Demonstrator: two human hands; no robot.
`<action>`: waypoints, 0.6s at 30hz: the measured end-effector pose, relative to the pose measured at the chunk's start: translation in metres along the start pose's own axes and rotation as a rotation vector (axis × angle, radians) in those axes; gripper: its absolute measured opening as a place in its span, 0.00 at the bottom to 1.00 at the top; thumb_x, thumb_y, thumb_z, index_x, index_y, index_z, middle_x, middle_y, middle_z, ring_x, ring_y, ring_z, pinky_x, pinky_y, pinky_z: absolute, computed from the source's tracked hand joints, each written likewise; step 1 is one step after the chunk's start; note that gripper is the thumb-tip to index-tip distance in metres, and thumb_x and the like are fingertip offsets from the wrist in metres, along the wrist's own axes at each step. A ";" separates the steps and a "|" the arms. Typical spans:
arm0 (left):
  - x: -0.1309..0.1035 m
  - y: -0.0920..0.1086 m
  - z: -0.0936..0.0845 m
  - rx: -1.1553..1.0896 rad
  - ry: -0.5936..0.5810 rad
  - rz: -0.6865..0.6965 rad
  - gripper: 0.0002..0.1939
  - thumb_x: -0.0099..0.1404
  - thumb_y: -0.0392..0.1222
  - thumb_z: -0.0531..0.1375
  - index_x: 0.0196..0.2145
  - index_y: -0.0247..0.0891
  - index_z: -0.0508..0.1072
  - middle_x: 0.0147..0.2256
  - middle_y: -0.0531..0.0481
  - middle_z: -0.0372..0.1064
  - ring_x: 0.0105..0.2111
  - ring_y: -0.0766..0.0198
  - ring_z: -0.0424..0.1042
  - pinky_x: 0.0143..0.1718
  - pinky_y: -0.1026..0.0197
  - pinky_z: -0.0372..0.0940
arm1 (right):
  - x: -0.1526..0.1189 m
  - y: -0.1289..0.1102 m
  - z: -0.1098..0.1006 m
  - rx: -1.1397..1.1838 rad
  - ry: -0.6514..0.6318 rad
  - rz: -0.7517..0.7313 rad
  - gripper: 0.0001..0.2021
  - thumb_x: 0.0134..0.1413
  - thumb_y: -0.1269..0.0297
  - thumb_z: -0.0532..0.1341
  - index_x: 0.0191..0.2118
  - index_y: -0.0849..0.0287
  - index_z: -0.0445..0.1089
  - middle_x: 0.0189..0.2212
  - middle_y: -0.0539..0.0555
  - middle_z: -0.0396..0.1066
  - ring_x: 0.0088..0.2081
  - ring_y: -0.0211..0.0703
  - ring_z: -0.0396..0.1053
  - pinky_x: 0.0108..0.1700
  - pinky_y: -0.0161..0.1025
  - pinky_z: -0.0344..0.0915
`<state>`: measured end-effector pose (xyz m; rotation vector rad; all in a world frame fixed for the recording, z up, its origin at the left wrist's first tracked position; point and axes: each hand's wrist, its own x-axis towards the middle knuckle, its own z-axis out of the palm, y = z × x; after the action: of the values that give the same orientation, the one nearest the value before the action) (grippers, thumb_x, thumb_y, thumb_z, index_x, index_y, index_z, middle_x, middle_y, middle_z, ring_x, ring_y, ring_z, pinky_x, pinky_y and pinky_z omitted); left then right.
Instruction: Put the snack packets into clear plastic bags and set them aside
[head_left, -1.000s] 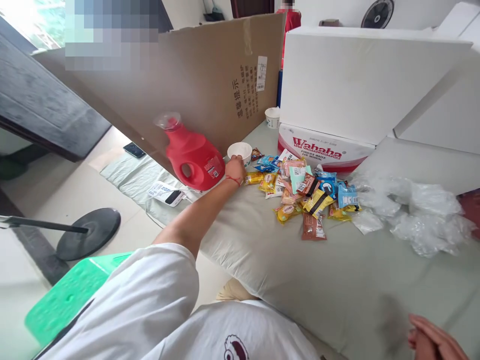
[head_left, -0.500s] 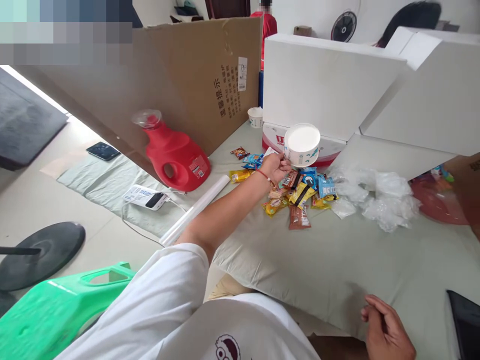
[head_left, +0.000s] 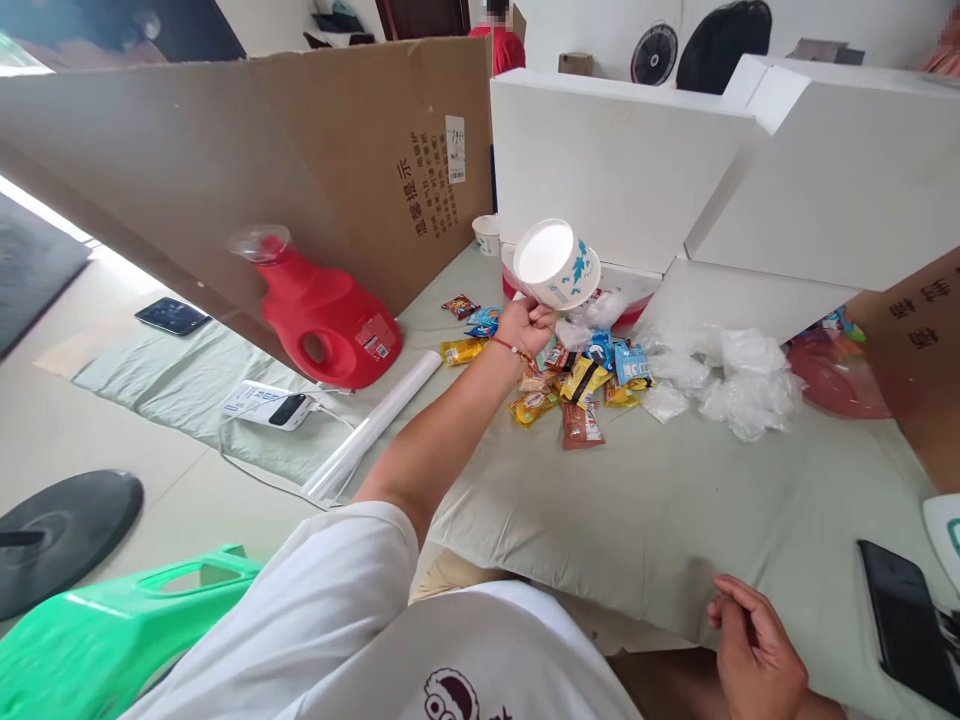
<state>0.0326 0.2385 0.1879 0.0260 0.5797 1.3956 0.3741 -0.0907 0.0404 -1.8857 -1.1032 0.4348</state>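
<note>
Cloth-covered table (head_left: 660,520), pale green, fills the middle of the view. Brown cardboard panel (head_left: 315,170) upright along its far left side, dark printed characters, white label. White boxes (head_left: 615,170) stand at the back, right of the panel, over a red-and-white carton (head_left: 634,290), mostly hidden. Red jug (head_left: 330,325) just in front of the panel; long roll of clear film (head_left: 375,425) lies nearer the viewer. Heap of clear plastic bags (head_left: 757,390) right of centre. Hands: left hand (head_left: 525,327) reaches across, fingers closed on the near side of a paper bowl (head_left: 559,262); right hand (head_left: 759,645) low at the near edge, fingers half-bent and close together, palm out of sight, cannot tell whether it grips anything. Paper bowl in the air over the snack packets (head_left: 585,380), tilted, base apparently toward the viewer, flared rim at lower right, blue leaf print on the side. Another bowl (head_left: 486,236) rests farther back, near the white boxes. Black phone (head_left: 904,620) lies right of the right hand. Snack packets smallest: yellow, brown, blue, piled on the cloth, one lying apart toward the back
</note>
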 end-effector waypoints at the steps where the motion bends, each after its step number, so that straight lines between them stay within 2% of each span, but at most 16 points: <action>1: -0.007 -0.004 -0.003 -0.004 -0.017 -0.009 0.17 0.71 0.25 0.44 0.26 0.37 0.59 0.20 0.60 0.46 0.14 0.76 0.44 0.16 0.73 0.40 | 0.001 -0.001 0.002 0.034 -0.007 0.006 0.18 0.54 0.49 0.63 0.36 0.60 0.78 0.37 0.56 0.77 0.27 0.40 0.70 0.35 0.40 0.70; 3: -0.027 -0.019 -0.011 -0.008 -0.067 -0.021 0.15 0.72 0.27 0.46 0.27 0.37 0.61 0.20 0.59 0.48 0.15 0.75 0.46 0.17 0.72 0.43 | 0.002 -0.008 0.009 0.164 -0.007 0.025 0.16 0.53 0.50 0.66 0.35 0.59 0.78 0.37 0.56 0.77 0.26 0.39 0.68 0.31 0.39 0.68; 6: -0.062 -0.057 -0.030 0.040 -0.147 -0.071 0.11 0.73 0.38 0.53 0.30 0.39 0.63 0.22 0.57 0.53 0.17 0.73 0.47 0.18 0.69 0.45 | 0.003 -0.029 0.023 0.480 -0.046 0.057 0.12 0.52 0.54 0.70 0.35 0.58 0.78 0.36 0.55 0.77 0.26 0.37 0.65 0.26 0.36 0.63; 9: -0.088 -0.099 -0.056 0.142 -0.174 -0.220 0.13 0.71 0.48 0.57 0.30 0.42 0.63 0.22 0.55 0.54 0.17 0.70 0.42 0.18 0.66 0.42 | 0.002 -0.060 0.034 0.640 -0.186 -0.008 0.08 0.57 0.59 0.68 0.39 0.57 0.78 0.39 0.56 0.76 0.28 0.36 0.65 0.26 0.34 0.62; 11: -0.096 -0.121 -0.073 0.172 -0.167 -0.285 0.18 0.71 0.53 0.56 0.27 0.43 0.59 0.19 0.56 0.49 0.17 0.69 0.38 0.18 0.64 0.41 | 0.000 -0.084 0.035 0.613 -0.273 -0.134 0.06 0.62 0.63 0.64 0.42 0.56 0.78 0.42 0.58 0.75 0.30 0.37 0.68 0.26 0.34 0.64; 14: -0.098 -0.138 -0.090 0.218 -0.174 -0.391 0.25 0.69 0.64 0.52 0.24 0.44 0.53 0.16 0.58 0.39 0.17 0.68 0.34 0.17 0.61 0.38 | -0.006 -0.120 0.033 0.485 -0.338 -0.406 0.09 0.63 0.68 0.62 0.48 0.54 0.76 0.48 0.60 0.73 0.36 0.41 0.72 0.29 0.35 0.69; 16: -0.099 -0.143 -0.094 0.285 -0.242 -0.541 0.28 0.66 0.71 0.52 0.24 0.45 0.53 0.16 0.58 0.38 0.16 0.68 0.35 0.17 0.61 0.38 | -0.011 -0.144 0.034 0.426 -0.363 -0.605 0.20 0.61 0.72 0.64 0.57 0.51 0.72 0.56 0.61 0.70 0.35 0.39 0.73 0.32 0.36 0.73; 18: -0.102 -0.146 -0.093 0.349 -0.351 -0.699 0.29 0.63 0.72 0.54 0.24 0.45 0.56 0.16 0.58 0.41 0.15 0.68 0.39 0.16 0.60 0.41 | -0.016 -0.163 0.038 0.379 -0.394 -0.780 0.30 0.59 0.74 0.65 0.65 0.49 0.64 0.61 0.62 0.67 0.35 0.38 0.75 0.36 0.37 0.76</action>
<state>0.1232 0.0853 0.0937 0.3134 0.4653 0.5815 0.2552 -0.0496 0.1520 -0.9494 -1.7608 0.5170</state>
